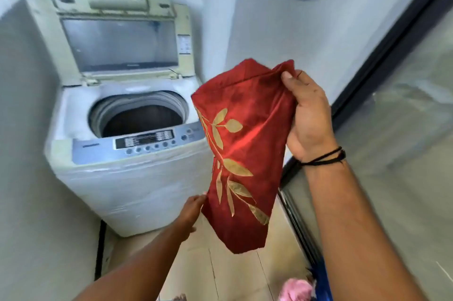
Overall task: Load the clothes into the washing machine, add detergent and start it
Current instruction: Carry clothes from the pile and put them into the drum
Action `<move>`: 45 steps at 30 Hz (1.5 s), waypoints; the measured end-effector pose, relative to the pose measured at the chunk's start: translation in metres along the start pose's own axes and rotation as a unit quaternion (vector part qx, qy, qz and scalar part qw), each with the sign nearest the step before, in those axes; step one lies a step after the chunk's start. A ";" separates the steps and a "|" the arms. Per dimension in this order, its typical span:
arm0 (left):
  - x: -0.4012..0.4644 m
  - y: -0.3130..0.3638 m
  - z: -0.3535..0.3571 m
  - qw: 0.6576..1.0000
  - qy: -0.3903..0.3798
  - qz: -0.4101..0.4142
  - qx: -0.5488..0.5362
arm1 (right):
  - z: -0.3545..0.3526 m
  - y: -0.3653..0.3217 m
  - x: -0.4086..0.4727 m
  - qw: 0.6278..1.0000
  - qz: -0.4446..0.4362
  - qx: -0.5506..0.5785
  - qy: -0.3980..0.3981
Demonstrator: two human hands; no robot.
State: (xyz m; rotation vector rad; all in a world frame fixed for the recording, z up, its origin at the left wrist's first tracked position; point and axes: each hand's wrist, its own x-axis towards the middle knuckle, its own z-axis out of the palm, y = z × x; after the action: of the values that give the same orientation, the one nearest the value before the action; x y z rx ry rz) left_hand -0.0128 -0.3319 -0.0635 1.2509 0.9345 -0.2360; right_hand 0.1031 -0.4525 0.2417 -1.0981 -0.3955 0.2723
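Observation:
A white top-loading washing machine (127, 178) stands in the corner with its lid (117, 43) raised and its dark drum (142, 121) open. A red cloth with gold leaf embroidery (242, 148) hangs in the air just right of the machine's front. My right hand (308, 117) grips its top edge between thumb and fingers. Lower down, my left hand (191, 210) pinches the cloth's left edge. The control panel (144, 141) with buttons runs along the machine's front rim.
A glass sliding door with a dark frame (392, 43) runs along the right. Pink and blue clothes (301, 288) lie on the tiled floor at the bottom right. White walls close in behind and left of the machine.

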 end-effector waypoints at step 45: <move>0.183 0.214 -0.302 0.887 0.362 0.014 0.286 | 0.085 0.393 0.297 0.709 0.229 -0.623 -0.237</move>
State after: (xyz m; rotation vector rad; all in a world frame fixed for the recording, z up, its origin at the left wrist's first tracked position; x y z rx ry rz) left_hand 0.0923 0.0670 -0.0478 1.9637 1.5544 -0.0027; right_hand 0.3243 -0.0936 -0.0267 -2.5109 -0.8127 0.8039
